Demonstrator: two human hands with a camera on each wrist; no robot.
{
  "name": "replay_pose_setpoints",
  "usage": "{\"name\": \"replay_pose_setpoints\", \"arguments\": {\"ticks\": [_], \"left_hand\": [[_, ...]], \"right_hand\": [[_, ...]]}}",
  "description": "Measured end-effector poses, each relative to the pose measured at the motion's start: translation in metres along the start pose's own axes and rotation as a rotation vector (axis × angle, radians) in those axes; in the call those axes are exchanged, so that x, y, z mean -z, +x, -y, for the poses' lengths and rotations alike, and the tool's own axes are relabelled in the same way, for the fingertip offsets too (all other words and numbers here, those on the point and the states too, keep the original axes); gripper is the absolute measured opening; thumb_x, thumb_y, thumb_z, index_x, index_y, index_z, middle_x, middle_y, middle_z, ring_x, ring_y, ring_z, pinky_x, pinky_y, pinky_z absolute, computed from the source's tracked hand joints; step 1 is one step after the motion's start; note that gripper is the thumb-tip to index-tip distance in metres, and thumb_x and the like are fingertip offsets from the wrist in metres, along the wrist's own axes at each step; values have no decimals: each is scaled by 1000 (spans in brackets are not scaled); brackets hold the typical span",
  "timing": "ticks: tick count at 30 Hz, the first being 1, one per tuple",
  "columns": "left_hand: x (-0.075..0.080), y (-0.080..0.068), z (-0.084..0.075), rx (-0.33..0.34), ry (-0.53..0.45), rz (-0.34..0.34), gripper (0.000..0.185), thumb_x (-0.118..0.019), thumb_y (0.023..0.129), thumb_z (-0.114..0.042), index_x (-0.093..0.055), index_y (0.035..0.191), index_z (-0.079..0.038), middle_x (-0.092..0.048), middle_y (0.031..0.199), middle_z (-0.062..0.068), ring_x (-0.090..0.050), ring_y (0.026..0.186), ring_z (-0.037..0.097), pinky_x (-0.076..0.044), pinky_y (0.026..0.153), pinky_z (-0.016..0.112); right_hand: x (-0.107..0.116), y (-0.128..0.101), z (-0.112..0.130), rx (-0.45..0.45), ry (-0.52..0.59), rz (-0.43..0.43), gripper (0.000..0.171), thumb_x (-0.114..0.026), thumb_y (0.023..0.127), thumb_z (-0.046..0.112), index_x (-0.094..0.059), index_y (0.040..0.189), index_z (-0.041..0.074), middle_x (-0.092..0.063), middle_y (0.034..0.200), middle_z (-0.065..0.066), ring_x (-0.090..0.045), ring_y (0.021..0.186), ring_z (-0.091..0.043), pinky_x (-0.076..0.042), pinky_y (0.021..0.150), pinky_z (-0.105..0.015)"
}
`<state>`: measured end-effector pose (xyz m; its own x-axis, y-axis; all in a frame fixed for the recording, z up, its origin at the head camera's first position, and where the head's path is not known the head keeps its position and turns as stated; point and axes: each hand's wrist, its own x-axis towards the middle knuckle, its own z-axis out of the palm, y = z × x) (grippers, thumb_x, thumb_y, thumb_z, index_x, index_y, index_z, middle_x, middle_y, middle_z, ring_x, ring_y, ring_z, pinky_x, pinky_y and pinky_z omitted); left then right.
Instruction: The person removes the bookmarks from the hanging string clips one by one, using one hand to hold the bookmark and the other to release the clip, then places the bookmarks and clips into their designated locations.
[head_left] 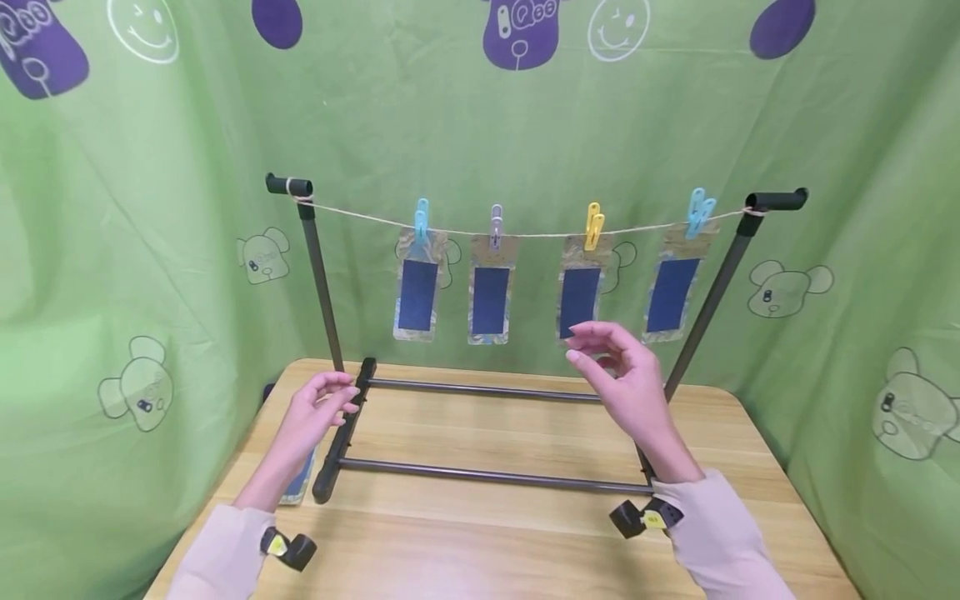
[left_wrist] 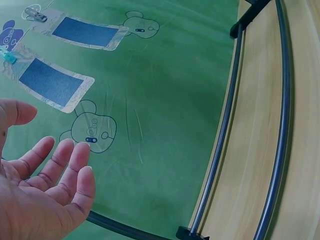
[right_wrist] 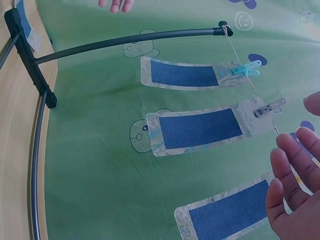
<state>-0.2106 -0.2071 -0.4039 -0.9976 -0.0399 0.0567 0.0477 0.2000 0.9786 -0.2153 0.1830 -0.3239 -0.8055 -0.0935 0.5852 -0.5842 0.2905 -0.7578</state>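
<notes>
Nearest to us are our two sleeves with the small cameras at the wrists, and beyond them the wooden table (head_left: 525,517) that carries a dark metal rack (head_left: 480,475). Our right hand (head_left: 626,379) is lifted over the far rail of the rack, the grip released, with fingers only loosely bent and holding nothing; the right wrist view shows the same fingers (right_wrist: 292,180) spread in free air. Just behind the fingertips hangs the third card (head_left: 580,300), a blue rectangle in a pale sleeve, held on the string (head_left: 525,234) by a yellow clothespin (head_left: 594,225). This card lies straight ahead of the right hand and a little above it, its long axis hanging vertical from the string, so its lower edge is the part closest to the fingers. We cannot tell if the fingertips touch that edge or stay just in front of it. Our left hand (head_left: 322,408) is low at the left foot of the rack, also released and empty, the palm open in the left wrist view (left_wrist: 40,195); it is well apart from the hanging cards, so the right hand is clearly the nearer one. Three other cards hang on the same string: one on a blue clothespin (head_left: 422,221), one on a grey clothespin (head_left: 496,227), and one at the right end on a second blue clothespin (head_left: 701,212). One more blue card (head_left: 300,483) lies flat on the table, partly hidden by the left forearm. Green cloth (head_left: 150,292) with printed bears closes the scene all around.
</notes>
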Motion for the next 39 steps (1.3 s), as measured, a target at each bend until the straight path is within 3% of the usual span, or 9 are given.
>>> {"name": "replay_pose_setpoints", "arguments": {"ticks": [7,14,21,27,34,39], "left_hand": [[-1,2,-1,-7,-5,11,36,-58,98,-23,-51,124,1,-56,120,18,-60,103,34,-54,75,27],[-1,3,-5,-11,-8,37,33,-53,100,-20,-51,125,2,-57,121,20,-60,102,33,-53,77,28],[-3,6,-7,-19,5,40,33,-51,101,-21,-52,125,2,-59,117,18,-61,99,32,-53,73,26],[-8,8,-11,-17,11,28,32,-52,100,-20,-53,124,2,-61,113,16,-61,96,31,-53,71,25],[-10,9,-14,-12,14,23,33,-56,99,-21,-54,123,1,-63,110,13,-62,93,25,-52,71,25],[-10,13,-12,-21,33,24,32,-56,99,-22,-54,123,0,-62,113,15,-62,89,18,-52,72,25]], "right_hand": [[-5,4,0,32,26,31,28,-67,90,1,-62,117,1,-66,105,-16,-60,92,-16,-50,73,-23],[-8,9,2,58,-2,57,25,-66,90,3,-62,115,3,-66,104,-9,-59,93,-17,-50,73,-24],[-15,14,35,50,-50,92,25,-64,89,-4,-60,113,-4,-64,102,-16,-58,91,-19,-50,71,-25],[-18,23,11,80,-51,101,27,-68,88,2,-62,114,5,-65,102,-9,-59,91,-16,-50,72,-25],[-22,30,13,122,-58,114,25,-71,89,10,-64,112,9,-66,99,-1,-60,88,-16,-52,72,-25],[-25,36,18,146,-65,121,25,-71,88,11,-64,112,9,-67,99,-3,-61,87,-15,-52,72,-26]]}}
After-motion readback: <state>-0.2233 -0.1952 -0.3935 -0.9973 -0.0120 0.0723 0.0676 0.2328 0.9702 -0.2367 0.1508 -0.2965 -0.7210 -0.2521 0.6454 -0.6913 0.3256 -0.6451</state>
